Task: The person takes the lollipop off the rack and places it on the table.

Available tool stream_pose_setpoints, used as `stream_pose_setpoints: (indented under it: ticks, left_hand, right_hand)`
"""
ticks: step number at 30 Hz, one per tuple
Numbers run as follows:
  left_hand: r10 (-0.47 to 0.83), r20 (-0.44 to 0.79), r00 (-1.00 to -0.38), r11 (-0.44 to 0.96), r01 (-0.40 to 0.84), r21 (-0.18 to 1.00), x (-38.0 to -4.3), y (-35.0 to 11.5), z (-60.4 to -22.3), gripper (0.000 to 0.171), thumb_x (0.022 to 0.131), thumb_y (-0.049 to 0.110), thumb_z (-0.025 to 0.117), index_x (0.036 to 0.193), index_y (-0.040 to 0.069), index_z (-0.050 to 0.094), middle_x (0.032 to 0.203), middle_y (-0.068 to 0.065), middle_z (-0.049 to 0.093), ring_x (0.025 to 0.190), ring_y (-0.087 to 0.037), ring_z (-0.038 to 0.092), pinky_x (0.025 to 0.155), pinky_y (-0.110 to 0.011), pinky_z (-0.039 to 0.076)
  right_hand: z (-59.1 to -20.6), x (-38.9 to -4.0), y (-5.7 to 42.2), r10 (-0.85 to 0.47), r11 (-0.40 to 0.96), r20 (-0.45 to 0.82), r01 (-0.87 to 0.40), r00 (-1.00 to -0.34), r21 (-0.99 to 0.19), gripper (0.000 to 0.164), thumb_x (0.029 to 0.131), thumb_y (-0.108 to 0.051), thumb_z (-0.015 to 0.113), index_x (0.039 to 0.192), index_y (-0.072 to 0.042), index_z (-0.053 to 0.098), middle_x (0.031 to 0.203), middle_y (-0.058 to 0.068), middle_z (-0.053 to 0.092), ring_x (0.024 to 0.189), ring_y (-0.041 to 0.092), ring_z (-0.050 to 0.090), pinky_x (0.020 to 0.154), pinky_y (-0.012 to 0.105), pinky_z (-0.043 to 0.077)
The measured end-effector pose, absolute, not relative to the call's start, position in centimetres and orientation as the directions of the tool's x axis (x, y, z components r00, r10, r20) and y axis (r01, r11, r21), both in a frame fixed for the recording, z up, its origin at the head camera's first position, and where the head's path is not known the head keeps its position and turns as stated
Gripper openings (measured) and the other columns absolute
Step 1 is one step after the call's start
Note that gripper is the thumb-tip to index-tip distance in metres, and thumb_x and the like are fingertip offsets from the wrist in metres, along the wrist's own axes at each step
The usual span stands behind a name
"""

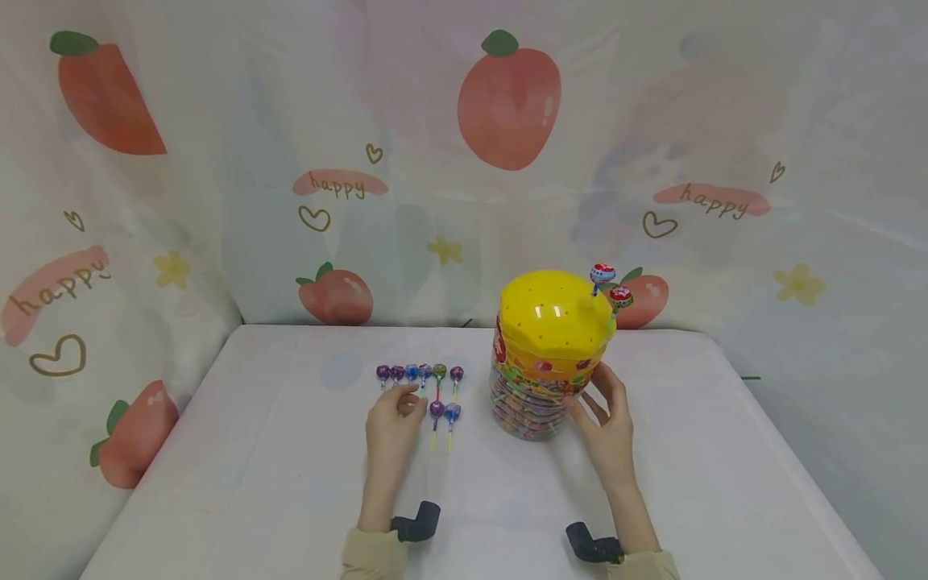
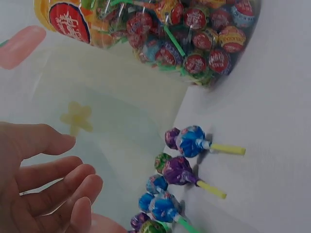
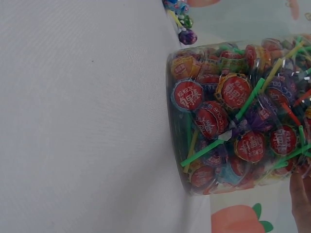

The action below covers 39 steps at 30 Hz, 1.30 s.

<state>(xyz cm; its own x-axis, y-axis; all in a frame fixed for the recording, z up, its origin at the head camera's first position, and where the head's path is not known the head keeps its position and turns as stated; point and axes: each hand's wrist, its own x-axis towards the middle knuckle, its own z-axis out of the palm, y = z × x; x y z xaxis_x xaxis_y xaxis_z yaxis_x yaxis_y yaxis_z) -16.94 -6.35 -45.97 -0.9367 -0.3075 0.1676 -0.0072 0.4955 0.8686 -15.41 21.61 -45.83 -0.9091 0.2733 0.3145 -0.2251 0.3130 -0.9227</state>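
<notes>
My right hand [image 1: 607, 423] holds the side of a clear jar [image 1: 532, 411] filled with wrapped lollipops, its thumb in front and fingers round the right side. The jar has a yellow lid [image 1: 551, 314], with two lollipops [image 1: 602, 274] sticking up at its right edge. To the left, my left hand [image 1: 391, 423] hovers by lollipops laid in two rows, its fingers loosely bent. Nothing shows between those fingers [image 2: 82, 172] in the left wrist view. The nearer row has a blue lollipop [image 2: 191, 141] and a purple one [image 2: 179, 171]; the hand partly hides the rows in the head view.
A white cloth covers the table [image 1: 275, 451]. Behind it hangs a pale curtain [image 1: 435, 121] printed with fruit, hearts and flowers. A dark angled piece [image 1: 419, 522] sits at the left wrist, and another [image 1: 590, 544] at the right wrist.
</notes>
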Motion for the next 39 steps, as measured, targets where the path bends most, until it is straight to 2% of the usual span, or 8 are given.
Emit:
stream_pose_setpoints:
  ticks: [9, 17, 24, 32, 39]
  left_hand:
    - [-0.2, 0.253, -0.947, 0.479, 0.131, 0.868, -16.5, -3.8, -44.5, 0.025, 0.083, 0.014, 0.072, 0.108, 0.009, 0.07, 0.091, -0.004, 0.07, 0.082, -0.017, 0.067, 0.065, -0.022, 0.052]
    - [-0.12, 0.355, -0.927, 0.425, 0.275, 0.863, -16.2, -1.7, -43.0, 0.025, 0.084, 0.012, 0.071, 0.109, 0.007, 0.07, 0.092, -0.006, 0.069, 0.083, -0.018, 0.067, 0.066, -0.019, 0.052]
    - [-0.07, 0.441, -0.895, 0.409, 0.377, 0.831, -15.9, 0.2, -40.8, 0.027, 0.086, 0.013, 0.069, 0.113, 0.01, 0.068, 0.096, -0.005, 0.069, 0.085, -0.018, 0.067, 0.069, -0.031, 0.054]
    - [-0.011, 0.532, -0.847, 0.402, 0.484, 0.777, -15.9, 1.4, -38.2, 0.027, 0.088, 0.015, 0.069, 0.113, 0.008, 0.067, 0.096, -0.004, 0.069, 0.086, -0.016, 0.066, 0.07, -0.028, 0.055]
    - [0.046, 0.565, -0.824, 0.352, 0.543, 0.762, -16.2, 2.4, -35.7, 0.029, 0.087, 0.015, 0.07, 0.115, 0.008, 0.066, 0.1, -0.006, 0.068, 0.088, -0.018, 0.065, 0.071, -0.027, 0.056]
  right_hand:
    - [-45.5, -15.2, 21.5, 0.27, 0.296, 0.314, -0.232, -0.91, -0.927, 0.069, 0.088, -0.01, 0.067, 0.148, -0.019, 0.033, 0.148, -0.002, 0.04, 0.134, 0.005, 0.038, 0.101, 0.008, 0.038]
    - [-45.5, -15.3, 21.4, 0.264, 0.281, 0.31, -0.234, -0.914, -0.931, 0.07, 0.089, -0.009, 0.067, 0.148, -0.017, 0.031, 0.148, 0.001, 0.038, 0.132, 0.001, 0.036, 0.101, 0.009, 0.039]
    - [-45.7, -15.4, 21.6, 0.264, 0.283, 0.306, -0.23, -0.915, -0.931, 0.069, 0.089, -0.01, 0.067, 0.148, -0.019, 0.032, 0.148, 0.001, 0.039, 0.133, 0.004, 0.037, 0.101, 0.01, 0.039]
    - [-45.8, -15.4, 21.7, 0.27, 0.296, 0.299, -0.217, -0.915, -0.93, 0.069, 0.089, -0.012, 0.068, 0.148, -0.021, 0.032, 0.147, -0.002, 0.04, 0.134, 0.004, 0.037, 0.102, 0.012, 0.039]
    - [-45.8, -15.3, 21.7, 0.267, 0.295, 0.329, -0.249, -0.906, -0.923, 0.068, 0.089, -0.01, 0.067, 0.147, -0.018, 0.033, 0.147, 0.0, 0.041, 0.131, 0.001, 0.038, 0.102, 0.011, 0.039]
